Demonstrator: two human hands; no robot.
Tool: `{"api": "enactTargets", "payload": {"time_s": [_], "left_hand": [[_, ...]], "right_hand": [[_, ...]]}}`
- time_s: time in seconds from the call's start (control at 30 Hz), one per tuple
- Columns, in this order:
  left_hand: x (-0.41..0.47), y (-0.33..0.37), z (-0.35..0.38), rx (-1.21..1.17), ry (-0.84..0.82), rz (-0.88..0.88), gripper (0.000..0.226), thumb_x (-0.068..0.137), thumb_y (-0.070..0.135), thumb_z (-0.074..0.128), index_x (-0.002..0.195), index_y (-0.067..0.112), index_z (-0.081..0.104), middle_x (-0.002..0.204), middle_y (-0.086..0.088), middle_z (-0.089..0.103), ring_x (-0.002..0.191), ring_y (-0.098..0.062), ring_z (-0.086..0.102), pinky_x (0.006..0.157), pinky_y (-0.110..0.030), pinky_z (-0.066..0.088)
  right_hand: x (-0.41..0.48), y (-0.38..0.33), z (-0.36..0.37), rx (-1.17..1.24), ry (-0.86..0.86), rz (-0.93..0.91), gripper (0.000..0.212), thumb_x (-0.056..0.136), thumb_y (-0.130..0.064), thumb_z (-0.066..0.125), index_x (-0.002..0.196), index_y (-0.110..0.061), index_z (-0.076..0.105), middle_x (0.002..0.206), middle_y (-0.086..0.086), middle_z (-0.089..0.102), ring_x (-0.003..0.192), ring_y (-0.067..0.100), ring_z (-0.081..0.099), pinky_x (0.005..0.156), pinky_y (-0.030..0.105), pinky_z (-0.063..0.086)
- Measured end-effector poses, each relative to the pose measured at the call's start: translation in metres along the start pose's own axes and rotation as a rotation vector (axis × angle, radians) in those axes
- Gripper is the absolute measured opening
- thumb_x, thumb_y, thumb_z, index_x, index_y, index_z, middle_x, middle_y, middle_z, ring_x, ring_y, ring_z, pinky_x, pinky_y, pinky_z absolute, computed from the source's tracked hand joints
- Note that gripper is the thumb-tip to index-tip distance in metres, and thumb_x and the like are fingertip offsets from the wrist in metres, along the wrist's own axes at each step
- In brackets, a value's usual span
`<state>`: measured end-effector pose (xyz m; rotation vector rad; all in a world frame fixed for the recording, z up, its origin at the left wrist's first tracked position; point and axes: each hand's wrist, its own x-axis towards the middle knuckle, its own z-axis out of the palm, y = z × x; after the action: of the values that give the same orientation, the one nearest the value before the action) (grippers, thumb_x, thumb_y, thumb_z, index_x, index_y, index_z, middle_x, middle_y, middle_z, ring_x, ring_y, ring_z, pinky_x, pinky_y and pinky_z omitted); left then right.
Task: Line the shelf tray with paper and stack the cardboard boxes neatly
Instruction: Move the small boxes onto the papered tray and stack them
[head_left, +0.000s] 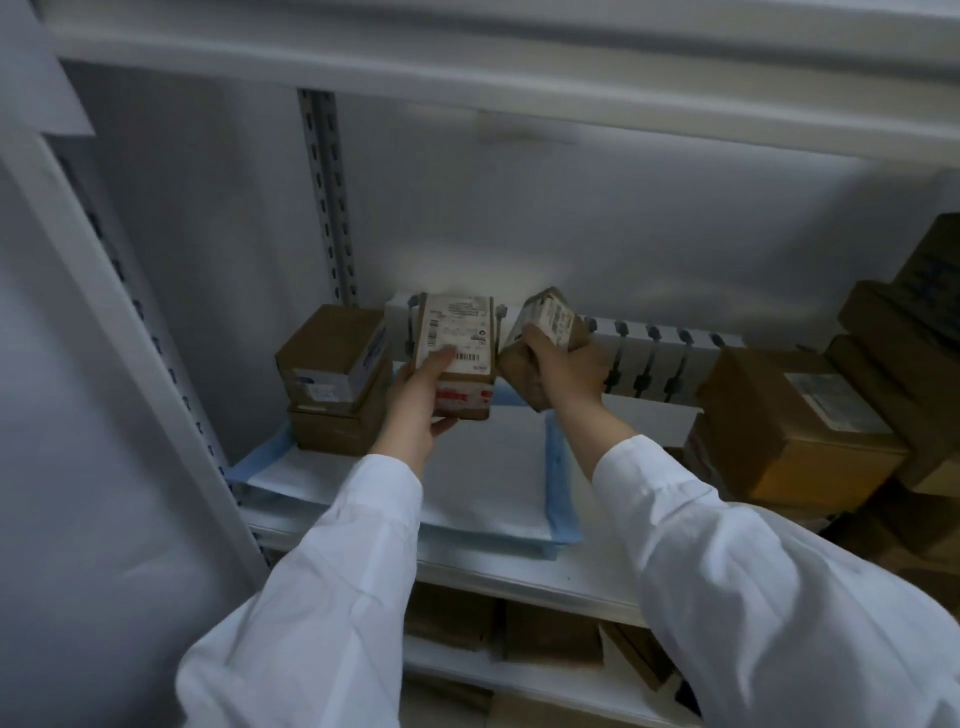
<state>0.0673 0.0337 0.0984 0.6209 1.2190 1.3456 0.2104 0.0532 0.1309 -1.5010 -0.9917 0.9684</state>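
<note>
now the stacking step is going on, i think, because the paper (493, 467) is lying flat on the shelf (519, 571), with its blue edge showing at the left and right sides. the left hand (421, 400) is gripping a labelled box (457, 332) from below, fingers curled around it and the thumb lying on the label. the right hand (561, 374) is holding a second box (550, 317), which is tilting to the right, with the fingers wrapped over its near corner. both boxes are hanging above the back part of the paper, close together. i cannot tell if they are touching. a stack (332, 379) of two boxes is sitting on the left end of the paper. a pile (789, 431) of more boxes is waiting on the right, off the paper. the next move, in my judgement, is asking for the labelled box to go down just beside the stack, square to it, and for the second box to be turned level before it goes beside or on top. a pushed box may be wrinkling the paper, so lowering straight down is looking safer.
</note>
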Motion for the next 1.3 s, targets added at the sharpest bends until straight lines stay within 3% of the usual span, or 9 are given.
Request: {"api": "enactTargets", "payload": {"time_s": [0.17, 0.37, 0.53, 0.63, 0.7, 0.8, 0.9, 1.1, 1.3], "left_hand": [[0.008, 0.035, -0.022, -0.021, 0.108, 0.109, 0.046, 0.078, 0.033, 0.073, 0.12, 0.021, 0.056, 0.107, -0.005, 0.068, 0.087, -0.021, 0.066, 0.076, -0.035, 0.055], [0.019, 0.065, -0.043, 0.059, 0.113, 0.252, 0.057, 0.069, 0.038, 0.077, 0.118, 0.017, 0.058, 0.114, -0.009, 0.068, 0.096, -0.029, 0.068, 0.089, -0.047, 0.055], [0.031, 0.088, -0.065, 0.115, 0.092, 0.258, 0.04, 0.087, 0.03, 0.063, 0.124, 0.015, 0.056, 0.112, -0.01, 0.067, 0.079, -0.018, 0.066, 0.063, -0.027, 0.056], [0.037, 0.102, -0.08, 0.19, 0.105, 0.294, 0.035, 0.09, 0.032, 0.059, 0.121, 0.015, 0.058, 0.106, -0.008, 0.068, 0.076, -0.016, 0.065, 0.056, -0.021, 0.052], [0.042, 0.11, -0.091, 0.196, 0.082, 0.282, 0.036, 0.089, 0.033, 0.058, 0.121, 0.016, 0.059, 0.109, -0.009, 0.069, 0.086, -0.024, 0.068, 0.068, -0.028, 0.056], [0.051, 0.12, -0.108, 0.2, 0.055, 0.238, 0.024, 0.091, 0.037, 0.053, 0.109, 0.024, 0.061, 0.109, -0.009, 0.069, 0.095, -0.029, 0.067, 0.088, -0.042, 0.054], [0.059, 0.124, -0.117, 0.208, 0.048, 0.238, 0.019, 0.093, 0.041, 0.048, 0.091, 0.029, 0.063, 0.094, -0.002, 0.071, 0.091, -0.025, 0.067, 0.09, -0.041, 0.052], [0.072, 0.114, -0.126, 0.322, 0.03, 0.236, 0.037, 0.09, 0.06, 0.042, 0.087, 0.031, 0.065, 0.095, -0.003, 0.073, 0.095, -0.028, 0.068, 0.096, -0.047, 0.049], [0.079, 0.111, -0.134, 0.389, 0.042, 0.188, 0.041, 0.087, 0.064, 0.042, 0.088, 0.029, 0.064, 0.101, -0.006, 0.072, 0.098, -0.028, 0.066, 0.099, -0.047, 0.047]], "right_hand": [[-0.006, -0.031, 0.033, 0.263, -0.07, -0.087, 0.053, 0.075, -0.036, 0.074, 0.12, -0.018, 0.055, 0.117, 0.001, 0.064, 0.104, 0.018, 0.062, 0.096, 0.036, 0.051], [-0.012, -0.059, 0.078, 0.2, -0.231, -0.083, 0.095, 0.049, -0.048, 0.085, 0.129, -0.011, 0.048, 0.12, 0.004, 0.064, 0.104, 0.021, 0.064, 0.089, 0.038, 0.056], [-0.014, -0.072, 0.105, 0.234, -0.395, 0.024, 0.053, 0.076, -0.026, 0.078, 0.122, -0.007, 0.06, 0.116, 0.009, 0.067, 0.101, 0.022, 0.065, 0.092, 0.034, 0.053], [-0.02, -0.083, 0.118, 0.281, -0.492, 0.173, 0.041, 0.085, -0.022, 0.069, 0.122, -0.008, 0.057, 0.105, 0.009, 0.067, 0.09, 0.023, 0.064, 0.077, 0.037, 0.055], [-0.023, -0.089, 0.126, 0.333, -0.522, 0.272, 0.029, 0.09, -0.016, 0.061, 0.119, -0.013, 0.055, 0.105, 0.01, 0.065, 0.09, 0.025, 0.062, 0.071, 0.04, 0.052], [-0.021, -0.093, 0.142, 0.461, -0.521, 0.328, 0.035, 0.093, -0.007, 0.052, 0.128, -0.011, 0.052, 0.121, 0.016, 0.06, 0.115, 0.033, 0.056, 0.093, 0.055, 0.046], [-0.018, -0.094, 0.154, 0.525, -0.499, 0.341, 0.023, 0.094, -0.003, 0.046, 0.116, -0.008, 0.051, 0.097, 0.014, 0.057, 0.107, 0.035, 0.055, 0.091, 0.059, 0.043], [-0.016, -0.096, 0.166, 0.492, -0.458, 0.321, 0.003, 0.094, -0.015, 0.053, 0.091, -0.014, 0.054, 0.092, 0.008, 0.057, 0.085, 0.026, 0.057, 0.086, 0.048, 0.05], [-0.023, -0.102, 0.172, 0.435, -0.408, 0.274, 0.016, 0.092, -0.018, 0.058, 0.106, -0.012, 0.052, 0.085, 0.007, 0.058, 0.07, 0.018, 0.056, 0.055, 0.029, 0.043]]}}
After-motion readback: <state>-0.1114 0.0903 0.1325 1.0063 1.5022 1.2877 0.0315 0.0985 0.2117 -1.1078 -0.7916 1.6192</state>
